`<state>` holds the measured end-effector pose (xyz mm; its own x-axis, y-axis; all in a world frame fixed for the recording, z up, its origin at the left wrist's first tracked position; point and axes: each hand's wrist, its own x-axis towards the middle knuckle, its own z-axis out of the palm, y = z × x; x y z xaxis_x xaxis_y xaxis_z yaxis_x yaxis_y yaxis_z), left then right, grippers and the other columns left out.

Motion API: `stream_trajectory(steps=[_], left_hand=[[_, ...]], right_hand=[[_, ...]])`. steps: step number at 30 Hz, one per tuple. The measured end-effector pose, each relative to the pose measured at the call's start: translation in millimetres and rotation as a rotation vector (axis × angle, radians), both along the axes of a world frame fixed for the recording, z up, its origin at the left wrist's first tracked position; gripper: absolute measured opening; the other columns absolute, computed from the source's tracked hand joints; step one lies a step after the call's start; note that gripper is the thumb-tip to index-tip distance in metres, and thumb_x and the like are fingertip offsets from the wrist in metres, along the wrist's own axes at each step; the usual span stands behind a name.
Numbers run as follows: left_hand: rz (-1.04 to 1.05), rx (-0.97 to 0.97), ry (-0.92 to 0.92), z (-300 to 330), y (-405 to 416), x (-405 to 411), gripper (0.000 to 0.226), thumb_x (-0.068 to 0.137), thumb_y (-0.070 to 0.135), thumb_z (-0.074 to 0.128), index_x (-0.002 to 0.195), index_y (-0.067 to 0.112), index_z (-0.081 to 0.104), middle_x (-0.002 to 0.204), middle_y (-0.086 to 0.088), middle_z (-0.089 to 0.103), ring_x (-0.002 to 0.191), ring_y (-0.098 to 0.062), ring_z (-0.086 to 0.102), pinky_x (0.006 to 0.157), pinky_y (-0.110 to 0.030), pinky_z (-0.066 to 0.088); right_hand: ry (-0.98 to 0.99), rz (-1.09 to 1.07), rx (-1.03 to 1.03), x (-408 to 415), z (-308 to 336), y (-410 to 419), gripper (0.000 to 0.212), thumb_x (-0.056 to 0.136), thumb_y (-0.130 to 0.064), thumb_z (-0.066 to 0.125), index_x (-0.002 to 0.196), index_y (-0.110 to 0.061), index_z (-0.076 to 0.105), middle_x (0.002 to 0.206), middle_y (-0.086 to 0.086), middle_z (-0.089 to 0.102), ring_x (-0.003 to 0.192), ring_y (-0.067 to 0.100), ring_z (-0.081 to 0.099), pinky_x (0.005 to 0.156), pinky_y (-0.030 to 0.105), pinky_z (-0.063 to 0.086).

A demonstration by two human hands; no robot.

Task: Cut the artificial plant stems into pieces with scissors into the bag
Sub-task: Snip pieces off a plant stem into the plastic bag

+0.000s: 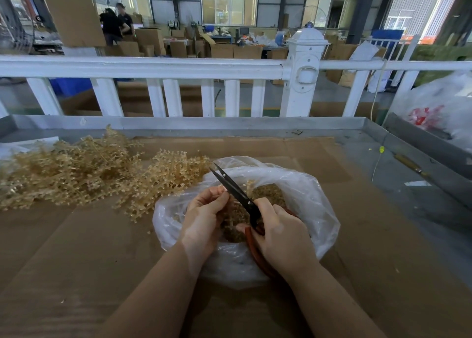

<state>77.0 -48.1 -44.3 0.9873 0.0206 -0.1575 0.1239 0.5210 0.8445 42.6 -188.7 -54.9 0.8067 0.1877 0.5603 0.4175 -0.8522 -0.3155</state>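
Brown cardboard sheeting is laid over a grey metal tabletop whose raised rim runs along the far edge and the right edge; a white railing stands just behind the far rim. Bare cardboard is seen to the right of the bag and along the near edge on both sides of the forearms. The left half of the far side is taken up by a heap of pale beige artificial plant stems, which reaches almost to the bag's left rim.

A clear plastic bag is set near the middle of the tabletop, its mouth opened upward, and small beige cut pieces are held inside it. A second, larger plastic bag is seen beyond the right rim.

Black-bladed scissors with red-brown handles are grasped by the right hand over the bag's mouth, the fingers curled round the handles; the blades are slightly parted and pointed up and to the left, the tips passing the bag's far-left rim. The left hand is held over the bag's left side, its fingertips pinched together just beside the blades; a piece of stem there cannot be made out clearly.
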Motion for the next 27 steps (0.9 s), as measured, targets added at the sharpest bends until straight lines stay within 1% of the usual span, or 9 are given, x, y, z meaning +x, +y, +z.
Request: stream_trajectory(steps=[3,7,10,13,18,20,22,24,27], left_hand=[[-0.039,0.017,-0.019,-0.2,0.6,1.0,0.016,0.087,-0.003,0.056,0.077,0.008,0.060,0.079,-0.009,0.063,0.072,-0.020,0.059,0.070,-0.032,0.051],[-0.090,0.023,-0.010,-1.0,3.5,1.0,0.016,0.087,0.000,0.058,0.075,0.010,0.061,0.073,-0.007,0.067,0.062,-0.016,0.065,0.055,-0.027,0.056],[-0.075,-0.043,-0.016,-2.7,4.5,2.5,0.012,0.085,0.002,0.058,0.079,0.010,0.065,0.076,-0.005,0.069,0.066,-0.014,0.067,0.059,-0.025,0.056],[-0.034,-0.135,-0.019,-5.4,5.2,6.0,0.009,0.087,0.007,0.058,0.094,0.008,0.064,0.089,-0.006,0.067,0.080,-0.015,0.065,0.075,-0.026,0.055],[-0.038,-0.053,-0.051,-5.5,3.5,4.9,0.011,0.089,-0.002,0.053,0.085,0.005,0.060,0.083,-0.007,0.067,0.075,-0.016,0.064,0.068,-0.023,0.057],[-0.045,-0.035,-0.045,-3.9,2.8,3.7,0.015,0.088,-0.005,0.053,0.080,0.005,0.060,0.075,-0.005,0.068,0.068,-0.013,0.064,0.065,-0.021,0.056],[-0.055,-0.041,-0.047,-2.3,3.1,3.0,0.016,0.087,-0.007,0.052,0.079,0.005,0.059,0.070,-0.003,0.069,0.061,-0.009,0.065,0.060,-0.018,0.055],[-0.077,-0.036,-0.051,-1.1,3.7,1.9,0.015,0.086,-0.008,0.052,0.079,0.004,0.059,0.072,-0.005,0.069,0.061,-0.010,0.066,0.059,-0.019,0.055],[-0.108,-0.028,-0.047,0.2,4.4,0.5,0.018,0.085,-0.008,0.053,0.076,0.006,0.060,0.071,-0.006,0.070,0.064,-0.013,0.068,0.059,-0.022,0.056]], right_hand=[[-0.015,-0.011,0.009,-0.7,-0.2,0.1,0.044,0.086,-0.047,0.063,0.113,-0.013,0.059,0.083,0.002,0.065,0.069,0.015,0.063,0.059,0.029,0.055],[-0.019,-0.017,0.008,-0.3,-0.7,0.0,0.042,0.085,-0.043,0.065,0.113,-0.013,0.059,0.085,0.002,0.066,0.071,0.016,0.064,0.061,0.028,0.055],[-0.014,-0.007,0.020,-0.3,-0.3,-0.1,0.046,0.086,-0.049,0.058,0.114,-0.013,0.059,0.085,0.002,0.066,0.071,0.015,0.063,0.061,0.028,0.055],[-0.006,0.001,0.013,-0.4,-0.5,0.2,0.046,0.086,-0.051,0.059,0.113,-0.014,0.059,0.085,0.002,0.066,0.071,0.016,0.063,0.062,0.029,0.055],[-0.009,0.006,0.018,-1.3,-0.3,-0.3,0.045,0.085,-0.049,0.059,0.111,-0.014,0.060,0.084,0.001,0.066,0.070,0.015,0.063,0.060,0.026,0.054],[-0.020,0.009,0.034,-1.7,-0.2,-0.6,0.046,0.084,-0.051,0.056,0.111,-0.014,0.060,0.085,0.001,0.066,0.070,0.014,0.063,0.060,0.024,0.053],[-0.021,0.009,0.041,-1.7,-0.8,-1.1,0.044,0.084,-0.049,0.060,0.111,-0.014,0.060,0.086,0.001,0.066,0.071,0.014,0.063,0.061,0.023,0.052],[-0.021,0.006,0.047,-1.5,-1.4,-1.2,0.044,0.084,-0.048,0.063,0.111,-0.014,0.060,0.087,0.001,0.065,0.073,0.014,0.062,0.062,0.023,0.053],[-0.018,0.003,0.036,-1.2,-1.7,-1.1,0.046,0.085,-0.051,0.058,0.112,-0.014,0.059,0.087,0.001,0.065,0.074,0.014,0.062,0.063,0.024,0.053]])
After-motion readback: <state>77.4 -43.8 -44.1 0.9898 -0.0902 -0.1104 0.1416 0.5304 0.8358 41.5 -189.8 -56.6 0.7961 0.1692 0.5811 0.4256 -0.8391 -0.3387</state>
